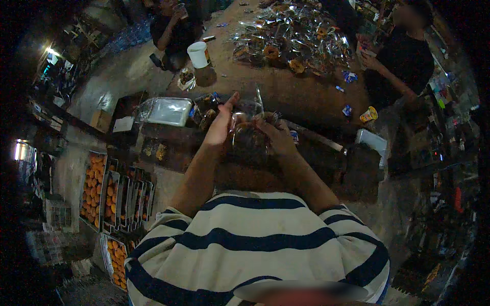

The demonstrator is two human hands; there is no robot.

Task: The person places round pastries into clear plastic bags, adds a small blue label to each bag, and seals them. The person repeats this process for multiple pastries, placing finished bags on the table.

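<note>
In front of my chest, over the near edge of the table, a clear plastic bag [247, 109] with a brown ring-shaped pastry [245, 125] inside is between my hands. My left hand [223, 116] lies along the bag's left side, edge-on, its fingers stretched out toward the far side. On the right, my right hand [274, 131] has its fingers bent against the bag and grips its edge. Glare on the plastic and dim light blur the fingertips. Just left of my left hand are more wrapped brown pastries [206, 117].
A large heap of bagged rings [293, 38] covers the far table. A plastic-wrapped tray [168, 111] lies left, with a white bucket [198, 55] beyond. A yellow cup [368, 114] sits right. Racked trays of orange-brown baked pieces [94, 188] stand lower left. Two people sit across.
</note>
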